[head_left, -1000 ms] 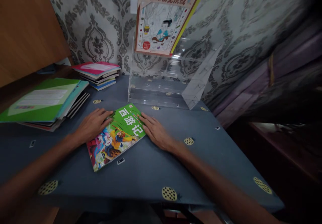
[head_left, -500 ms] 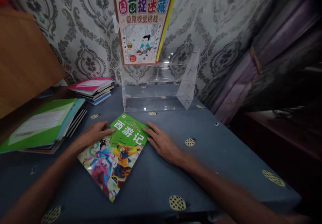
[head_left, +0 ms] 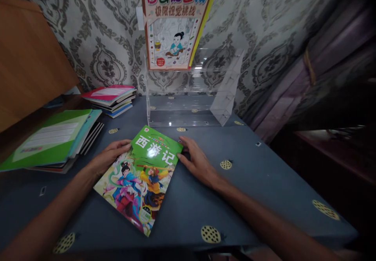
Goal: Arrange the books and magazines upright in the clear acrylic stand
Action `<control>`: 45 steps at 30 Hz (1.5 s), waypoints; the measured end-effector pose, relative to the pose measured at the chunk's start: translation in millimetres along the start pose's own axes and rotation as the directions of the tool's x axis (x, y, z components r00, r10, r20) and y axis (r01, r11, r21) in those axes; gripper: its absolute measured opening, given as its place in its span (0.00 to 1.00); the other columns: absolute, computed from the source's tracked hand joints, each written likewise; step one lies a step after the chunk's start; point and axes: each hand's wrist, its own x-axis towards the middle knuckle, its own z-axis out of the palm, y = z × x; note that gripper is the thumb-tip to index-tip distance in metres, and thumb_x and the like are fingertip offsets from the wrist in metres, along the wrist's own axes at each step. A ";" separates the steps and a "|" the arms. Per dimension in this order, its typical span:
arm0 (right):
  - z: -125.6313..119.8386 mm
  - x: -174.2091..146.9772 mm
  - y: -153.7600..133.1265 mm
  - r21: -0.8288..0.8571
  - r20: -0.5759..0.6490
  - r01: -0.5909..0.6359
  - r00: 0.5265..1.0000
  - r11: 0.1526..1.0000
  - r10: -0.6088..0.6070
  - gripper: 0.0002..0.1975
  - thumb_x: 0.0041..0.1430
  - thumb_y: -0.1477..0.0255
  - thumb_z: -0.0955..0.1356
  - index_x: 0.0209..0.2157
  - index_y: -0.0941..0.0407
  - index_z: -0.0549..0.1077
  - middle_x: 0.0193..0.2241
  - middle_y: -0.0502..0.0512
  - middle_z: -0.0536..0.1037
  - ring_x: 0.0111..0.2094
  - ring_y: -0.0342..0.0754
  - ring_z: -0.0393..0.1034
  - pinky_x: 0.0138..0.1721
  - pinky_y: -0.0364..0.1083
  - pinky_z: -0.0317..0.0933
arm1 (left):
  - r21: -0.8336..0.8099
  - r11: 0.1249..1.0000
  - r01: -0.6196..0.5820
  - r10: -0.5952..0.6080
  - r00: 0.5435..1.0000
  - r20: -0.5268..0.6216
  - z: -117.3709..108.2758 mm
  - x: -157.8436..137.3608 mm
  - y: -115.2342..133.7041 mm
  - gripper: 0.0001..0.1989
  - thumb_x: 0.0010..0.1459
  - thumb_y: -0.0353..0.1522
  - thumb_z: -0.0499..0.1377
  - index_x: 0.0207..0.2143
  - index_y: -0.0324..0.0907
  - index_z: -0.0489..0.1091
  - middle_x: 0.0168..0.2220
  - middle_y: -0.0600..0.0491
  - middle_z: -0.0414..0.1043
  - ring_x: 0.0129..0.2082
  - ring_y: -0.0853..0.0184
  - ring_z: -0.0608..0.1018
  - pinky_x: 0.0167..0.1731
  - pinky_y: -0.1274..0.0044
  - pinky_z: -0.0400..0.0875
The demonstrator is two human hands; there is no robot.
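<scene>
I have two hands on one book [head_left: 141, 179]: my left hand [head_left: 110, 155] grasps its upper left edge, thumb lying on the cover, and my right hand [head_left: 195, 161] has its upper right corner between thumb and fingers. The book is in front of me, over the table [head_left: 264, 198], turned aslant, with a corner pointing towards me; whether its underside touches the cloth I cannot tell. Its cover is smooth and glossy, with a patch of glare on the green top, three large white characters, and two painted figures below.

To my left are two stacks of books, how many in each I cannot count: a near stack [head_left: 53, 135] topped in flat green, and a smaller far stack [head_left: 110, 94] topped in pink, both with uneven edges. Beyond my hands stands one rack [head_left: 226, 92] of clear, shiny plastic with slanted sides, and one upright poster-like book [head_left: 170, 30] with a yellow edge rests high on it.

The cloth is matt blue-grey, printed with at least six oval yellow pineapples. Behind hang patterned grey wallpaper [head_left: 258, 18] and, to the right, one soft, folded purple curtain [head_left: 290, 92]
</scene>
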 end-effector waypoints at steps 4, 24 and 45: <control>3.0 3.1 -6.7 0.413 -0.032 -0.206 0.970 0.887 0.240 0.40 0.59 0.59 0.73 0.67 0.52 0.56 0.62 0.66 0.66 0.56 0.58 0.71 0.58 0.62 0.65 | -0.052 0.996 -0.069 0.068 0.998 -0.014 8.9 -2.4 -1.8 0.21 0.45 0.34 0.75 0.40 0.38 0.75 0.32 0.49 0.82 0.27 0.63 0.83 0.30 0.76 0.79; -0.9 3.3 -36.3 0.828 0.358 -0.421 0.905 0.370 0.230 0.28 0.48 0.60 0.80 0.48 0.55 0.74 0.49 0.58 0.81 0.45 0.51 0.79 0.54 0.54 0.70 | -0.222 0.965 -0.139 0.121 0.988 -0.095 33.6 -8.3 -21.0 0.25 0.46 0.32 0.74 0.46 0.44 0.72 0.39 0.53 0.82 0.35 0.63 0.84 0.34 0.78 0.79; 1.9 3.4 -30.3 0.850 0.374 -0.430 0.900 0.305 0.226 0.27 0.45 0.60 0.81 0.45 0.54 0.75 0.43 0.55 0.84 0.41 0.49 0.80 0.52 0.53 0.71 | -0.301 0.944 -0.132 0.128 0.991 -0.032 36.4 -8.3 -26.5 0.28 0.45 0.32 0.75 0.48 0.45 0.71 0.38 0.54 0.82 0.35 0.63 0.84 0.34 0.78 0.80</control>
